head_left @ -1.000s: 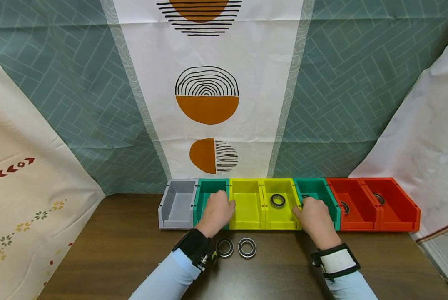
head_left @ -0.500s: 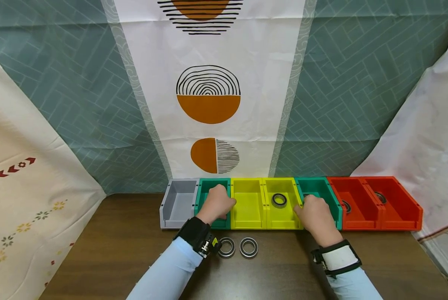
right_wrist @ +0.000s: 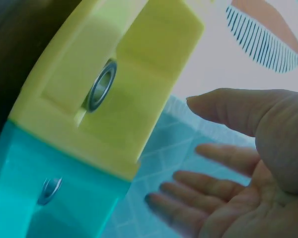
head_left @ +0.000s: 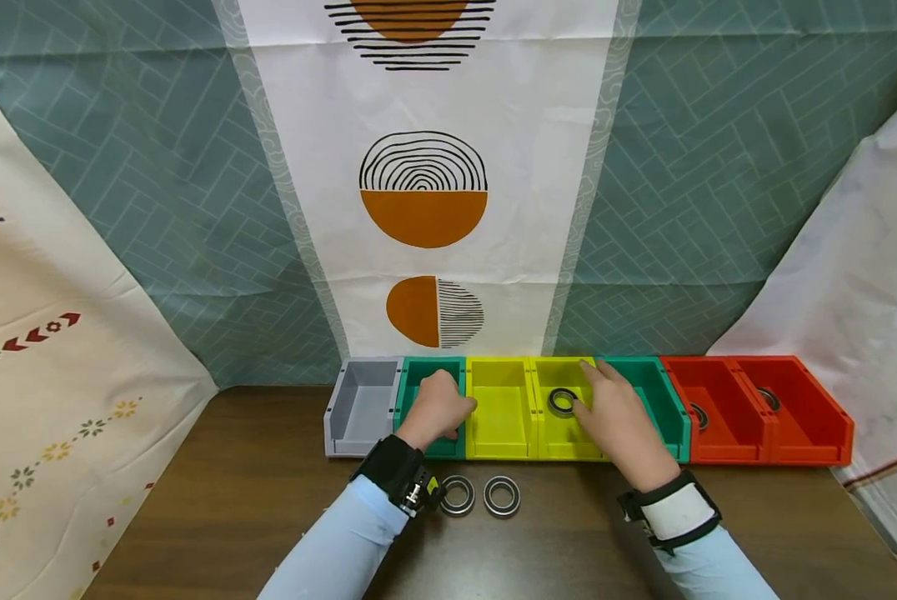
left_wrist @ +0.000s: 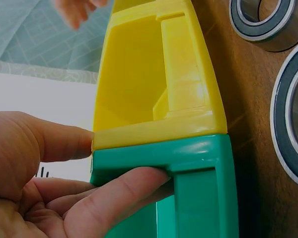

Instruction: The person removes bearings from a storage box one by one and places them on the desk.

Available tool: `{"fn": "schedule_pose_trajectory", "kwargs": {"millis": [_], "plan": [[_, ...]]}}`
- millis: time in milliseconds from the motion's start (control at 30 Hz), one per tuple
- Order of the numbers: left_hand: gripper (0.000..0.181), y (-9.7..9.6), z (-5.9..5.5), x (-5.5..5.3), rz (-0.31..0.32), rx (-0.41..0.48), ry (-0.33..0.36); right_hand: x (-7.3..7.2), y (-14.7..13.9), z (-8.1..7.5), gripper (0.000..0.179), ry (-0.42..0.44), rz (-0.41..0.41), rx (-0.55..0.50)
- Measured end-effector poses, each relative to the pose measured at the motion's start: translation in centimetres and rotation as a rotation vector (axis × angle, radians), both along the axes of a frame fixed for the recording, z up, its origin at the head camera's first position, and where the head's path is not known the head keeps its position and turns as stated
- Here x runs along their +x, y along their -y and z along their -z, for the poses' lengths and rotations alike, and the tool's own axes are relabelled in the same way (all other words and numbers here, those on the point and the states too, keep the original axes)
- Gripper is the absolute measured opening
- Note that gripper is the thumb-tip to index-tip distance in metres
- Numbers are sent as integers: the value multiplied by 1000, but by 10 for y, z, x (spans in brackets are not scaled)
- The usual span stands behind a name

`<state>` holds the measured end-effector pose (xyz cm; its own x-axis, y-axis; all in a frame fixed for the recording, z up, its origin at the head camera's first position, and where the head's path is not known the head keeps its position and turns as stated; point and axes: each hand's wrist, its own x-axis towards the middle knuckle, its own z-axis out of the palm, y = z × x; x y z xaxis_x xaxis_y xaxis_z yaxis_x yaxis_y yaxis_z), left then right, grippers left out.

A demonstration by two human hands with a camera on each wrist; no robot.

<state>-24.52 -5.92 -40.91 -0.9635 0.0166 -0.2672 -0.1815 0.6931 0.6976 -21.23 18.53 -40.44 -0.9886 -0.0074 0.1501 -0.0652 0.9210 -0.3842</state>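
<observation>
My left hand [head_left: 437,410] pinches the wall where the left green bin [left_wrist: 203,208] meets a yellow bin [left_wrist: 134,74]; its thumb is on the yellow side and fingers reach into the green bin. My right hand [head_left: 619,421] hovers over the line between the second yellow bin [head_left: 568,446] and the right green bin [head_left: 647,379], fingers spread and holding nothing. A ball bearing [head_left: 562,402] leans inside that yellow bin, near my right thumb. Another bearing [right_wrist: 50,191] shows in the right green bin in the right wrist view; my hand covers it from the head view.
Two bearings [head_left: 502,497] lie flat on the brown table [head_left: 268,467] before the bins. A grey bin [head_left: 362,408] ends the row on the left. Two red bins [head_left: 801,417] at the right each hold a bearing [head_left: 769,399]. Patterned cloth [head_left: 689,208] hangs behind.
My right hand has come up out of the right green bin, its fingers spreading and shifting slightly left. My left hand moved a little farther back, then stayed at the green bin's wall.
</observation>
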Motion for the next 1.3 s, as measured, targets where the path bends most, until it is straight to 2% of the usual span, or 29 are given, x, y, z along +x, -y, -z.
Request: {"fn": "schedule_pose_trajectory", "kwargs": {"millis": [233,433,633,867,1133,1300], "plan": [[26,0,-2,1,7,1,-2,-6,19,9,57,-19,-123,64],[26,-3,-2,1,16,3,-3,-5,22,25,59,63,-162,86],[25,-4,-2,0,15,-1,-3,-7,22,33,59,108,-154,86],[25,-3,-3,1,10,5,4,-12,22,41,63,195,-105,45],[24,0,-3,2,-2,10,6,-21,26,44,72,303,-63,3],[22,1,-1,1,0,15,-3,-23,29,43,77,336,-56,1]]}}
